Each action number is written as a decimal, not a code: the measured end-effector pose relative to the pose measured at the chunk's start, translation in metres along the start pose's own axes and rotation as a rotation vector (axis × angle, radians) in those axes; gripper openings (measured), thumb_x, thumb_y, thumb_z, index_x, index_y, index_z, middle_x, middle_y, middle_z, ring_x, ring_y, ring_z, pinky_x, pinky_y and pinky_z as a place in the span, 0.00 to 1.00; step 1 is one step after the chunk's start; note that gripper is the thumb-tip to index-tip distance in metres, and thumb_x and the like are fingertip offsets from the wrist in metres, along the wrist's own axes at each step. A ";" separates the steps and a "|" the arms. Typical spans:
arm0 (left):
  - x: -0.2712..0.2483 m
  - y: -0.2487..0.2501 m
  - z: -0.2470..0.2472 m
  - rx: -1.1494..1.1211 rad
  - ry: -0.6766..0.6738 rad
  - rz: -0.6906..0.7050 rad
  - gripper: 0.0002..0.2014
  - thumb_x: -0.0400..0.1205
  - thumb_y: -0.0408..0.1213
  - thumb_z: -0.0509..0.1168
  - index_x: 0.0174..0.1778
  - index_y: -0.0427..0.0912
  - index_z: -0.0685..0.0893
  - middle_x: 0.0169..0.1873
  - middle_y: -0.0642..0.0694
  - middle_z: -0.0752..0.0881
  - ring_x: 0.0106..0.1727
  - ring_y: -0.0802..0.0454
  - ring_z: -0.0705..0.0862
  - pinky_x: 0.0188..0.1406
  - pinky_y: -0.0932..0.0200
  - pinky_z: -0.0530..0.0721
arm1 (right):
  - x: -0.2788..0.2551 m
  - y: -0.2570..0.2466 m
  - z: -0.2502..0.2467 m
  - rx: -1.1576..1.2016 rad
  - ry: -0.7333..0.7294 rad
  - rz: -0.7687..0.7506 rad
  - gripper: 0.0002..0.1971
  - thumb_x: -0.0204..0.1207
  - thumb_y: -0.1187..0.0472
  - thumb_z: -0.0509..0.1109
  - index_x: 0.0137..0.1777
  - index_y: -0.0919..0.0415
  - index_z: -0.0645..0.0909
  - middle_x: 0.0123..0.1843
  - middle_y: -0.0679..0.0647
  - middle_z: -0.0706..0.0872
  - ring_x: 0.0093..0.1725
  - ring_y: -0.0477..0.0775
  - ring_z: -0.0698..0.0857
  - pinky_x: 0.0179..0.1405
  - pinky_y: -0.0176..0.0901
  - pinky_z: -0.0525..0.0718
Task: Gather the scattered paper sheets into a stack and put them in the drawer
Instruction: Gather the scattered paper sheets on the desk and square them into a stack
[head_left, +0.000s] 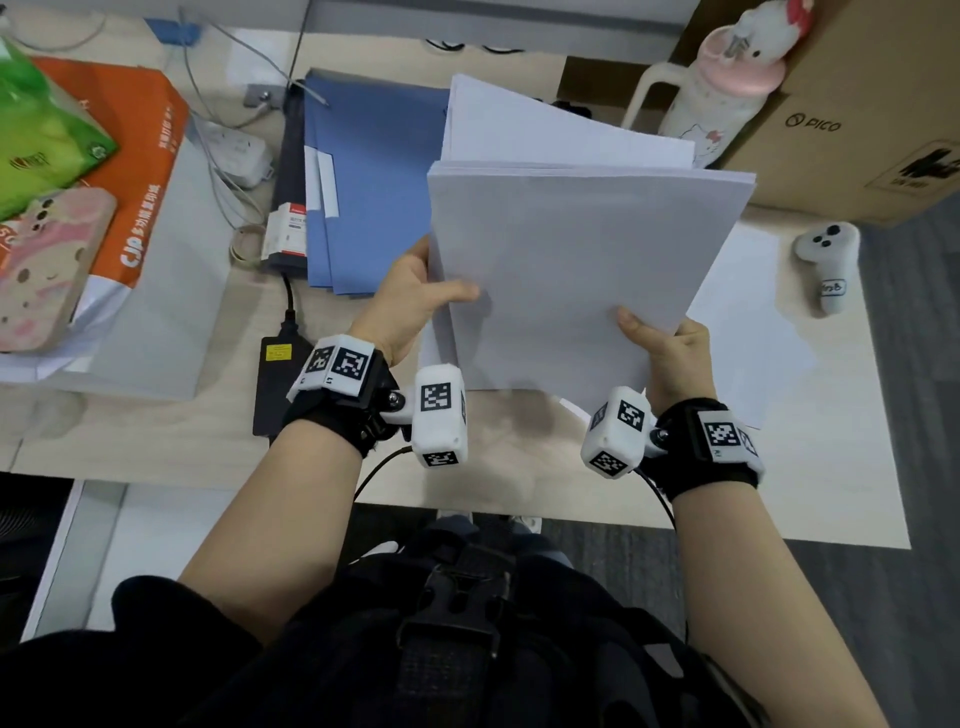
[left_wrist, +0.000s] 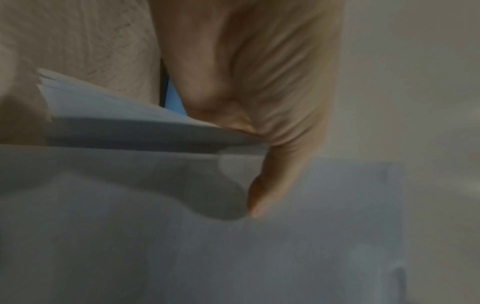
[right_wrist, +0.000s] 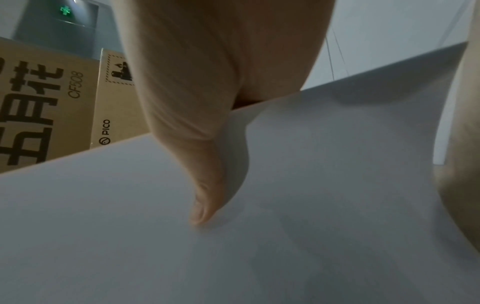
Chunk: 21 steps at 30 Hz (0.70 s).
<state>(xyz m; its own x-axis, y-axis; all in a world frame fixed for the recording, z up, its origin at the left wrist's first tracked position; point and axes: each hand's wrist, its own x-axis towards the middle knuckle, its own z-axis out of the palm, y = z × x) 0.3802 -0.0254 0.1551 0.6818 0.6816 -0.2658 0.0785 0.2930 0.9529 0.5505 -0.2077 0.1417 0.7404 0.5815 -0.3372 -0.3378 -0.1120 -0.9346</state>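
Note:
A stack of white paper sheets (head_left: 582, 260) is held up above the desk, tilted, with a few sheets at the back fanned out of line. My left hand (head_left: 415, 296) grips its left edge, thumb on top. My right hand (head_left: 670, 348) grips the lower right corner, thumb on the top sheet. The left wrist view shows the paper stack (left_wrist: 130, 131) edge-on under the thumb. In the right wrist view my thumb presses on the top sheet (right_wrist: 311, 185). More loose sheets (head_left: 743, 332) lie flat on the desk under the stack. No drawer is in view.
Blue folders (head_left: 369, 182) lie at the left of the stack. A paper ream wrapper (head_left: 135, 218) and a phone (head_left: 47, 265) are at far left. A cardboard box (head_left: 857, 104), a pink bottle (head_left: 727, 88) and a white controller (head_left: 828, 265) stand at right. A black power brick (head_left: 275, 384) lies near the front edge.

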 end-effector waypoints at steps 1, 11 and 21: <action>0.000 0.000 0.003 0.027 0.038 0.017 0.18 0.70 0.22 0.72 0.51 0.46 0.81 0.40 0.59 0.90 0.47 0.62 0.88 0.51 0.66 0.85 | 0.000 0.000 0.001 0.010 0.003 -0.005 0.07 0.71 0.71 0.74 0.48 0.64 0.86 0.41 0.52 0.91 0.45 0.54 0.88 0.46 0.44 0.87; -0.014 -0.011 0.007 0.068 0.040 -0.010 0.13 0.72 0.26 0.73 0.47 0.45 0.84 0.40 0.56 0.90 0.45 0.60 0.89 0.47 0.65 0.86 | 0.002 -0.012 -0.014 0.076 -0.042 -0.044 0.26 0.64 0.71 0.78 0.60 0.64 0.72 0.46 0.51 0.91 0.48 0.52 0.89 0.48 0.42 0.85; -0.038 -0.033 0.013 0.120 -0.058 -0.120 0.20 0.63 0.25 0.80 0.47 0.46 0.85 0.46 0.51 0.90 0.49 0.56 0.88 0.54 0.56 0.85 | -0.024 -0.013 -0.025 -0.180 -0.271 -0.015 0.15 0.59 0.74 0.78 0.41 0.54 0.90 0.46 0.52 0.92 0.52 0.55 0.89 0.59 0.49 0.84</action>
<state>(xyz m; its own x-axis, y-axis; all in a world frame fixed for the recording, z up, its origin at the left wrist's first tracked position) 0.3611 -0.0701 0.1363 0.7028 0.6054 -0.3734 0.2457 0.2860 0.9262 0.5511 -0.2402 0.1588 0.5549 0.7745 -0.3037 -0.2023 -0.2285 -0.9523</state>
